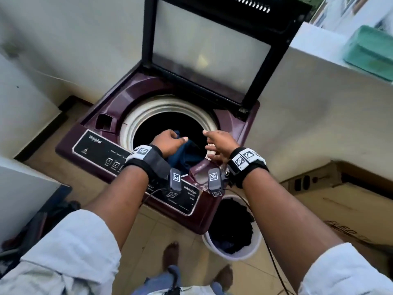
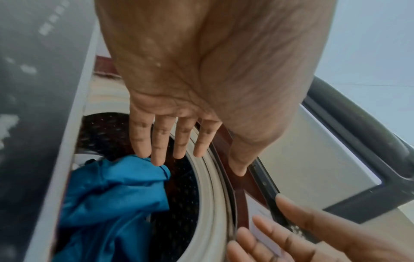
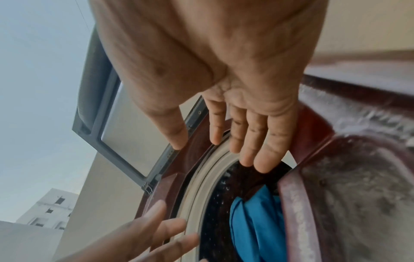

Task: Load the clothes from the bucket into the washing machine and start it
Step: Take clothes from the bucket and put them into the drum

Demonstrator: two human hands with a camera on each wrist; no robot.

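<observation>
A maroon top-loading washing machine [image 1: 229, 122] stands with its glass lid [image 1: 208, 45] raised and the drum [image 1: 168, 124] dark inside. A blue garment [image 1: 184, 156] hangs over the drum's near rim, part of it inside. My left hand [image 1: 173, 138] is above it. In the left wrist view its fingers [image 2: 156, 156] are straight, and their tips touch the blue garment [image 2: 116, 195]. My right hand [image 1: 212, 143] hovers over the drum's right rim with straight fingers [image 3: 262, 159], holding nothing. A white bucket [image 1: 234, 257] with dark clothes [image 1: 231, 224] sits on the floor at the machine's front right corner.
The control panel [image 1: 95, 150] runs along the machine's near edge. A cardboard box [image 1: 340, 201] lies to the right, and a white unit [image 1: 21, 199] stands at the left. A green object [image 1: 372, 52] rests on the wall ledge. My bare feet [image 1: 170, 254] and a black cable [image 1: 274, 262] are on the tiled floor.
</observation>
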